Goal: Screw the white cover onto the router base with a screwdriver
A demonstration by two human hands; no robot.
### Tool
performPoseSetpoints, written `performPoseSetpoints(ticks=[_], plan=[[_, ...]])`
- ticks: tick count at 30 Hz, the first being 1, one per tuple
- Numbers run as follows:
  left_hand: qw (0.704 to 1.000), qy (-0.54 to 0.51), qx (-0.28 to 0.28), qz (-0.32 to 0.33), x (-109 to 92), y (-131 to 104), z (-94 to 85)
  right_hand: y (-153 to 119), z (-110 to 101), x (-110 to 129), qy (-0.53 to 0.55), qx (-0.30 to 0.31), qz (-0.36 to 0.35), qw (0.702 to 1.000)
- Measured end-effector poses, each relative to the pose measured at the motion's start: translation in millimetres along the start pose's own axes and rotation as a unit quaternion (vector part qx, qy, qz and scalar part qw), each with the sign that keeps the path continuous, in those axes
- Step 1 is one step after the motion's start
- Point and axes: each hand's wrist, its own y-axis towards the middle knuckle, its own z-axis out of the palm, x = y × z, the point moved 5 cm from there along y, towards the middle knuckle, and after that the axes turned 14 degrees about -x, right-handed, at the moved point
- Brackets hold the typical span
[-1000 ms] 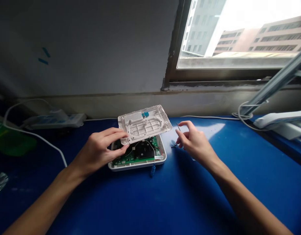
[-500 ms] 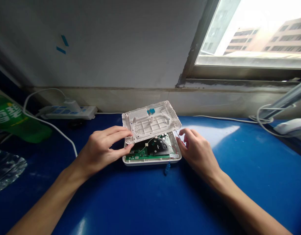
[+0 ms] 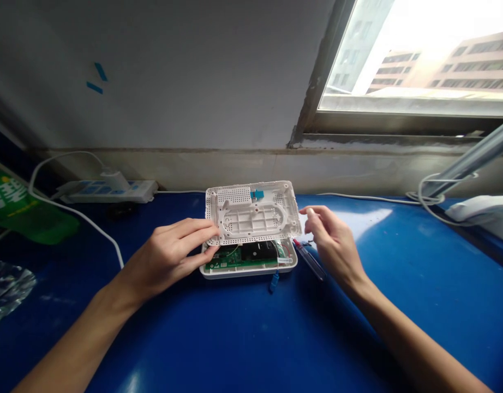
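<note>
My left hand (image 3: 181,245) pinches the lower left corner of a white perforated plastic cover (image 3: 255,215), its ribbed inside facing me. Beneath it lies a white casing (image 3: 251,273) holding a green circuit board (image 3: 231,259) and a black part (image 3: 259,250). A blue tag (image 3: 274,281) hangs at the casing's front edge. Beside the casing's right side a clear screwdriver with a red collar (image 3: 311,261) lies on the table. My right hand (image 3: 333,234) is just right of the cover, fingers curled but apart, with nothing seen between them.
A power strip (image 3: 141,191) with a white plug and cable stands at the back left. Near the left edge are a green bottle (image 3: 34,210) and clear plastic (image 3: 10,289). On the right, a metal pole (image 3: 468,161) rises beside a white object (image 3: 480,213). The blue tabletop (image 3: 235,338) reaches the wall.
The cover has levelled out and tilted up more towards me, hiding more of the board. My right hand has moved away from the casing's side, and the screwdriver now shows on the table.
</note>
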Motion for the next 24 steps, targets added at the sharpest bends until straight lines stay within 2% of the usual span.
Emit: performPoseSetpoints(ticks=[3,6,10,12,13,15,16,17,18,20,22,24], plan=[[1.0,-0.005,-0.003,0.024,-4,0,0.1,4,3,6,0.169,0.074,0.087,0.979],[0.999,-0.007,-0.016,0.037,-7,0,0.7,4,9,6,0.249,0.129,0.154,0.947],[0.998,-0.025,-0.047,0.037,-8,0,1.1,6,15,2,0.287,0.131,0.182,0.931],[0.996,-0.015,-0.09,-0.001,-5,2,0.5,10,17,3,0.31,0.117,0.198,0.922],[0.99,-0.014,-0.131,-0.041,-2,3,-1.0,12,19,6,0.324,0.111,0.212,0.915],[0.954,-0.06,-0.242,-0.164,10,3,-4.3,15,25,15,0.351,0.11,0.246,0.897],[0.917,-0.134,-0.289,-0.24,17,1,-2.9,16,29,21,0.363,0.115,0.262,0.887],[0.873,-0.22,-0.304,-0.312,23,-1,3.1,16,33,27,0.375,0.119,0.275,0.877],[0.829,-0.304,-0.286,-0.372,27,-3,12.2,16,37,33,0.387,0.126,0.287,0.867],[0.754,-0.43,-0.214,-0.448,27,-5,29.3,12,47,42,0.399,0.152,0.313,0.848],[0.716,-0.482,-0.14,-0.485,22,-9,39.5,5,58,48,0.396,0.197,0.332,0.833],[0.705,-0.486,-0.096,-0.508,17,-15,43.3,-2,68,50,0.38,0.253,0.341,0.822]])
